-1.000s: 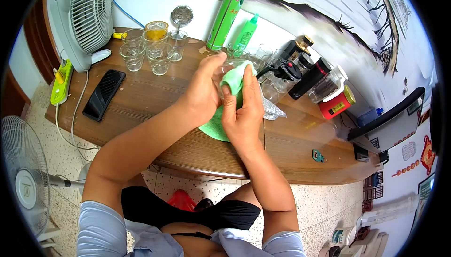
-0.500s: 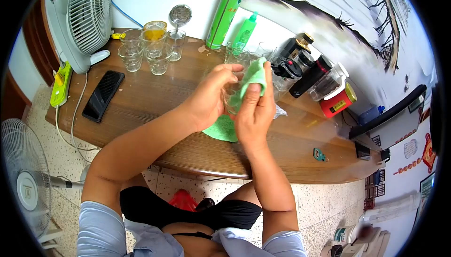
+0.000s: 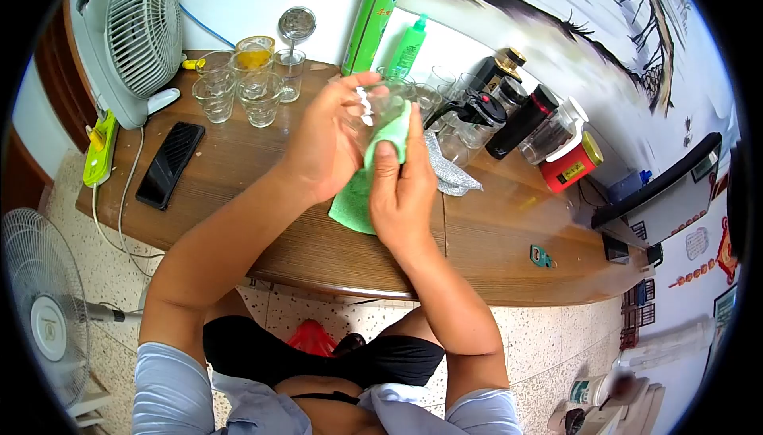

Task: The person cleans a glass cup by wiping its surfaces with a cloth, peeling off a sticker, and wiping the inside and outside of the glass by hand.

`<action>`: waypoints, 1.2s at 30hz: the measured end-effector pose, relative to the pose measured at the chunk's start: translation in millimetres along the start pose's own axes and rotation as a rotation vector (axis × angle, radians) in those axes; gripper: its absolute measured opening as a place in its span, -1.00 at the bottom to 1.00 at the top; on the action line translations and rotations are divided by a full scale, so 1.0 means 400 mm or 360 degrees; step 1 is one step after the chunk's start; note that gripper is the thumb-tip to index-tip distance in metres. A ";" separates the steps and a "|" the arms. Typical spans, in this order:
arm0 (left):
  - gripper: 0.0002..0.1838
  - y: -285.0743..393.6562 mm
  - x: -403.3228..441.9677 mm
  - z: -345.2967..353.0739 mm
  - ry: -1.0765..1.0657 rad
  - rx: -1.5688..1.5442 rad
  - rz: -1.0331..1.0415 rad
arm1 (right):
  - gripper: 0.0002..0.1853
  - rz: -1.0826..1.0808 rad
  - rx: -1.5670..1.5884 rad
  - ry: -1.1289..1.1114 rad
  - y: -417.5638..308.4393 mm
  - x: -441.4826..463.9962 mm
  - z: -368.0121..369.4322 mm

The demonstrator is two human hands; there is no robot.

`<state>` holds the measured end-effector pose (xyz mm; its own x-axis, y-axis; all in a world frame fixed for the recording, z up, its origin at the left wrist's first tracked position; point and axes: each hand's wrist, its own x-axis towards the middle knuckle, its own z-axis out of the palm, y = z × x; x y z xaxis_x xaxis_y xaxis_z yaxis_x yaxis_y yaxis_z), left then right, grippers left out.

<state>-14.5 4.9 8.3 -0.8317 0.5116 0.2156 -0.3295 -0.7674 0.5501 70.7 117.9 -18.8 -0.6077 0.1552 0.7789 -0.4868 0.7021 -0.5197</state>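
Observation:
My left hand [image 3: 324, 143] is closed around a clear drinking glass [image 3: 367, 111] with white marks on its side. My right hand [image 3: 404, 197] grips a light green cloth [image 3: 391, 135] and presses it against the glass, at the rim or side. Both hands are above the table, and part of the glass is hidden by fingers and cloth. A second green cloth [image 3: 352, 206] lies flat on the wood under my wrists. Just beyond the hands stand several clear glasses [image 3: 429, 95]. A crumpled silver pouch [image 3: 453, 171] rests to the right of my right hand.
At the left stand several glasses [image 3: 260, 101], a strainer [image 3: 297, 25], a phone [image 3: 170, 165] and a fan [image 3: 141, 30]. A tall green can [image 3: 377, 18] and green bottle [image 3: 408, 50] are behind. Rightward are a glass pot [image 3: 477, 121], dark flask [image 3: 520, 121] and red tin [image 3: 571, 163].
Both hands have moved slightly left and up with the glass and cloth. The glass has turned, so its white marks show now, and more of the silver pouch is visible.

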 end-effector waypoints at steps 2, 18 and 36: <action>-0.51 -0.007 -0.018 0.010 -0.0100 0.0106 -0.0144 | -0.34 0.0181 0.0166 0.0002 -0.005 0.007 -0.021; -0.51 -0.036 -0.025 0.007 0.0015 0.0250 -0.0087 | -0.11 0.0152 0.0536 0.0127 0.019 0.039 -0.034; -0.53 0.005 -0.007 0.012 0.0128 0.0126 0.0243 | -0.27 -0.0040 -0.0016 -0.0072 -0.017 -0.001 0.012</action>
<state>-10.8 3.9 12.5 -0.9035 0.3563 0.2381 -0.1629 -0.7995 0.5782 71.4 109.7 -17.3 -0.6234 0.1058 0.7747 -0.4962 0.7122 -0.4965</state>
